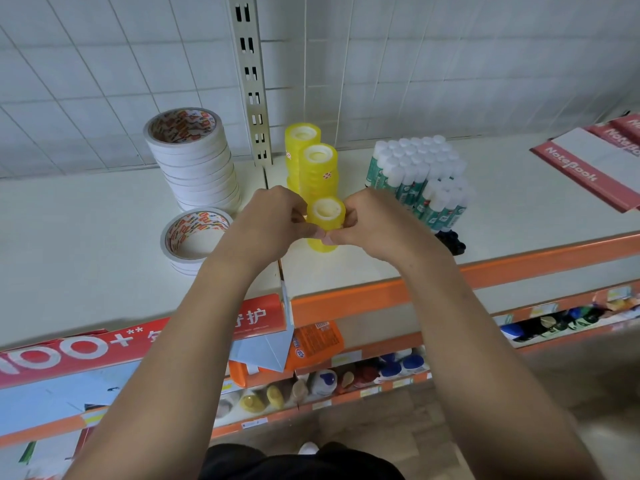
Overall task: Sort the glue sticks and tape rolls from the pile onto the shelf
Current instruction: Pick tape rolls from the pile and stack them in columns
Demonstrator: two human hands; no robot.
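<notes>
1. A short stack of yellow tape rolls (325, 216) stands upright near the front of the shelf (86, 230), just right of the seam between two shelf boards. Its open white core faces up.
2. The left hand (273, 216) grips the stack from its left side, fingers curled round the top roll. The right hand (374, 220) does the same from the other side. The two thumbs meet in front of the stack.
3. The bottom of the stack shows below the thumbs, down at the shelf board. I cannot tell whether its weight is on the board.
4. Directly behind it stands a taller column of yellow tape (318, 168), and behind that a second yellow column (300, 140), forming a row towards the back.
5. To the left is a tall, slightly leaning pile of white tape rolls (197, 161) with red-printed cores. A low pile of the same white tape (195, 237) sits in front of it, near the left wrist.
6. To the right, a tight cluster of white-capped glue sticks (415, 174) stands upright, well packed together. A small dark object (452, 242) lies at its front corner; I cannot make out what it is.
7. Further right, red-edged notebooks (588, 164) lie flat on the shelf.
8. An orange strip (519, 268) runs along the shelf's front edge. Bottles (325, 379) line the lower shelves beneath.
9. A slotted upright post (252, 81) rises behind the tape against a white grid panel.
</notes>
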